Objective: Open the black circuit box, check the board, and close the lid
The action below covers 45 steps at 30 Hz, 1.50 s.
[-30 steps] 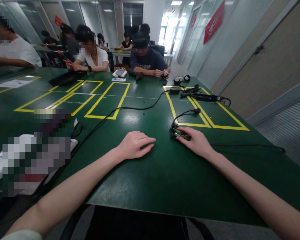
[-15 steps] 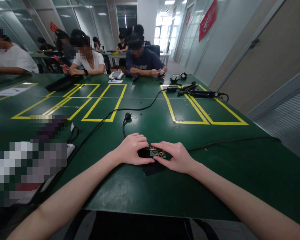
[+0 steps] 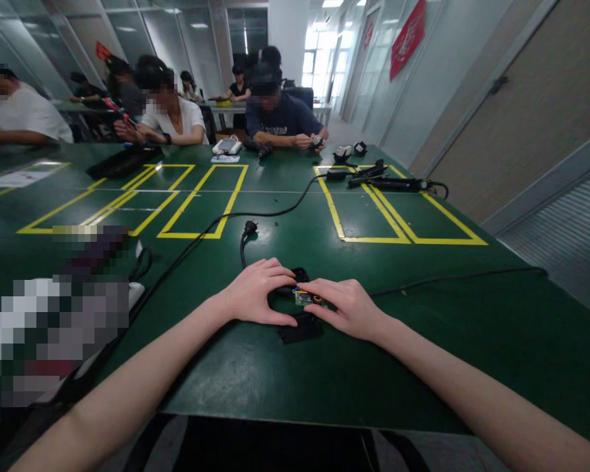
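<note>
Our right hand point(image 3: 349, 308) pinches a green, coil-topped circuit board point(image 3: 302, 299), partly finger-hidden, beside our openly curved left hand point(image 3: 255, 293).

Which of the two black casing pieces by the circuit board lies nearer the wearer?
The flat casing piece on the near side of the circuit board, beside the left hand; the other casing piece lies beyond the board.

red banner point(image 3: 408, 40), black tray point(image 3: 124, 162), yellow tape outlines point(image 3: 189, 235) on green table point(image 3: 216, 373), drill point(image 3: 265, 151) near seated person point(image 3: 286, 119)
</note>
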Motion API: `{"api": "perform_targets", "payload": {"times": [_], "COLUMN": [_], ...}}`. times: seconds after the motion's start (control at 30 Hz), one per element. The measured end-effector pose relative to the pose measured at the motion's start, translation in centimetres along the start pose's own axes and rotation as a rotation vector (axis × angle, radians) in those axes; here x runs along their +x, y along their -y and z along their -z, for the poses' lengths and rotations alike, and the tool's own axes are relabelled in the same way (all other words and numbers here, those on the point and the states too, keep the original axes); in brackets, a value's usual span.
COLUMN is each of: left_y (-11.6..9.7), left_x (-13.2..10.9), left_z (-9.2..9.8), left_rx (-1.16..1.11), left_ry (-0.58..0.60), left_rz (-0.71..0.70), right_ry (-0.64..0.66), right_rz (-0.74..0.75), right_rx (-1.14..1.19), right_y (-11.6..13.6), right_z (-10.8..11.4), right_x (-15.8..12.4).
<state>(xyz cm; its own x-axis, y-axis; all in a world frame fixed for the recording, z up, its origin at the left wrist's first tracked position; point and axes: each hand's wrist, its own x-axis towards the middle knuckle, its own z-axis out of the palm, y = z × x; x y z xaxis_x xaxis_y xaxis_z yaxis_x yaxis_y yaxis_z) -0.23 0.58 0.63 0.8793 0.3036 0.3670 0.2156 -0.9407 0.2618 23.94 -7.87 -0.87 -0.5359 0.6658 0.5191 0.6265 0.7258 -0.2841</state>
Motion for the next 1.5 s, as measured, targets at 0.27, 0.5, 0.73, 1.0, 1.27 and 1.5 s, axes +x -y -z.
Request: {"api": "perform_targets", "payload": {"times": [0.27,0.5,0.73,1.0,1.27,1.5], "left_y": [0.4,0.4,0.3,0.9,1.4,1.2], "left_x": [-0.1,-0.4,-0.2,-0.5,-0.7,-0.6], "left_z": [0.1,0.0,-0.3,-0.2,-0.3,-0.2], "left_rx": [-0.011,0.009,0.044,0.072,0.028,0.017], "left_ry": [-0.107,-0.069,-0.040,-0.035,-0.038,-0.031], "left_rz": [0.003,0.046,0.114,0.162,0.169,0.193], "right_ry": [0.050,0.064,0.065,0.038,0.007,-0.022], "right_rz": [-0.030,-0.092,-0.121,-0.128,-0.120,-0.135], "right_rx": [-0.015,-0.042,-0.041,-0.047,-0.037,-0.094], "right_y": [-0.1,0.3,0.2,-0.9,-1.2,-1.5], "right_z": [-0.9,-0.3,-0.2,-0.2,-1.3,-0.2], "right_x": [0.3,0.2,0.5,0.6,1.0,1.2]}}
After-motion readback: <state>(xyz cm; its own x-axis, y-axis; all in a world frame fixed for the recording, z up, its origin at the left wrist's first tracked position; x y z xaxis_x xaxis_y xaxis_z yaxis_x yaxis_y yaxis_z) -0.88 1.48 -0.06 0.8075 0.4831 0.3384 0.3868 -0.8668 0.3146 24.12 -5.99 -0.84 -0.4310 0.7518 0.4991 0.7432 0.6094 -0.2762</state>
